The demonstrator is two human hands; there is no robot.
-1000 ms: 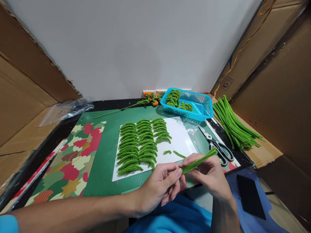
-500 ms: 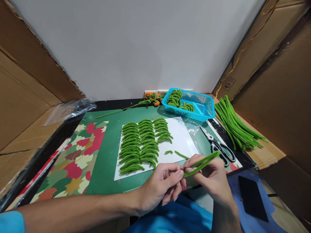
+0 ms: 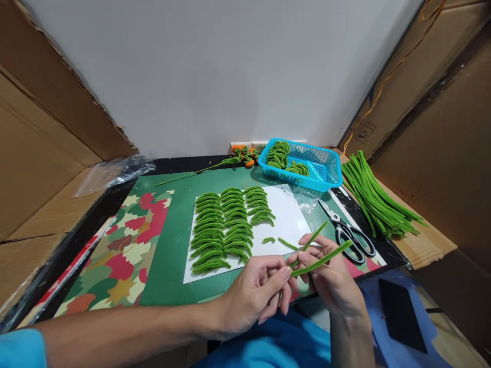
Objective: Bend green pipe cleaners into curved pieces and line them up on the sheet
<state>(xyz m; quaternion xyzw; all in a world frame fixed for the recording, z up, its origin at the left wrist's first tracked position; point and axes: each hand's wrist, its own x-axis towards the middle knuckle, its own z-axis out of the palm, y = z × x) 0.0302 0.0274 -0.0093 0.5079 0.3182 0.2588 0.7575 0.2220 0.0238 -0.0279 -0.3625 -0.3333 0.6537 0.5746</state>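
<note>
Between my hands is a fuzzy green pipe cleaner (image 3: 326, 260), its two ends spread apart and pointing up to the right. My left hand (image 3: 261, 289) pinches its near end between thumb and fingertips. My right hand (image 3: 337, 281) is closed around the strands from the other side, thumb against one of them. Just beyond, a short green piece (image 3: 268, 240) and a longer loose strand (image 3: 287, 244) rest on the white sheet (image 3: 286, 209). Bent green pipe-cleaner pieces (image 3: 209, 232) lie in three columns on that sheet.
Black-handled scissors (image 3: 347, 232) lie to the right, beside a bundle of long green pipe cleaners (image 3: 378, 199). A blue basket (image 3: 326, 171) at the back contains more green pieces. Orange pipe-cleaner flowers (image 3: 245, 151) lie left of it. Cardboard walls (image 3: 46, 92) flank the table.
The pipe cleaner's two ends, close together before, now stand apart in a V. My right hand's fingers have shifted between the strands. My left hand keeps its pinch.
</note>
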